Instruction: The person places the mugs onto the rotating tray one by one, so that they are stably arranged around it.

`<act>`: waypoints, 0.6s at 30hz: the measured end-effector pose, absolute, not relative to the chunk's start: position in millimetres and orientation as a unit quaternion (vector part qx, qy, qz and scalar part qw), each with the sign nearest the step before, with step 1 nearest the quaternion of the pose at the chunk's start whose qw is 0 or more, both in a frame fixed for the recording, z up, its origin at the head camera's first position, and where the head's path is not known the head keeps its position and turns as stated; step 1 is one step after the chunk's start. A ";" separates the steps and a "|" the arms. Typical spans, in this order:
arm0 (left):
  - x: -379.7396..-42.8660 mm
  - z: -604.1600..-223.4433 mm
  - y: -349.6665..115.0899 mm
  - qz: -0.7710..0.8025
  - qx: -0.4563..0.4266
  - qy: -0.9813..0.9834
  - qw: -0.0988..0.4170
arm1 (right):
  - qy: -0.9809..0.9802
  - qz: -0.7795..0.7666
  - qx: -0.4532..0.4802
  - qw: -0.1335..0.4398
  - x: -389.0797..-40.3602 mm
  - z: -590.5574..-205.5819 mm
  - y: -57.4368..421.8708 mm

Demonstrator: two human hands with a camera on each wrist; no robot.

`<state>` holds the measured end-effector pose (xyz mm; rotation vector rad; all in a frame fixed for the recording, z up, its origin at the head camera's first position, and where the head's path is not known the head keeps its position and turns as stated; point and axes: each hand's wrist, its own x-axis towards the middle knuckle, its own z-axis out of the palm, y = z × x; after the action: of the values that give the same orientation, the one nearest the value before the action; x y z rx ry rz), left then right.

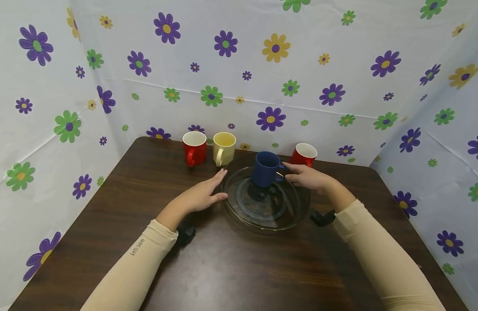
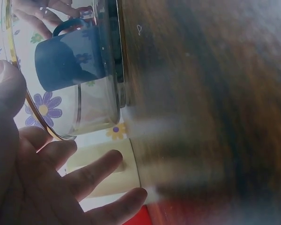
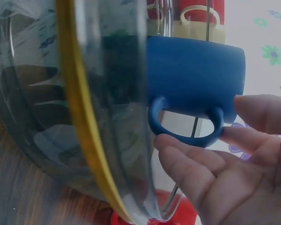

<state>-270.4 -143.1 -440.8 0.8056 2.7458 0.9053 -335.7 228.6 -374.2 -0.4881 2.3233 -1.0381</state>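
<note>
A round tinted glass dish [image 1: 258, 220] rests on the table, with a blue mug [image 1: 264, 170] upright inside it toward the back. My left hand [image 1: 200, 194] is at the dish's left side, thumb and fingers apart. Close up, its thumb [image 2: 9, 89] lies along the gold-tinted rim. On the right, my right hand [image 1: 307, 177] reaches over the dish to the mug's handle [image 3: 192, 139]. Its fingertips meet the handle's outer side, and its thumb is by the mug's lip; no finger passes through the handle.
Behind the dish stand a red mug [image 1: 194, 149] and a pale yellow mug [image 1: 224, 149] on the left. Another red mug [image 1: 304, 153], partly hidden by my right hand, is at the back right. Flower-print sheets [image 1: 239, 52] enclose the dark wooden table [image 1: 223, 268].
</note>
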 end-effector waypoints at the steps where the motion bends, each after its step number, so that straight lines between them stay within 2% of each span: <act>1: -270.4 -440.6 -143.5 0.301 0.268 0.913 0.070 | 0.863 -0.384 -0.185 0.273 -336.0 -374.2 228.3; 18: -272.4 -444.0 -143.2 0.302 0.263 0.913 0.077 | 0.847 -0.413 -0.182 0.280 -336.7 -373.1 235.0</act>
<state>-272.4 -143.2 -444.0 0.7890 2.7353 0.9063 -336.7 235.0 -373.1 -0.4878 2.2707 -1.1083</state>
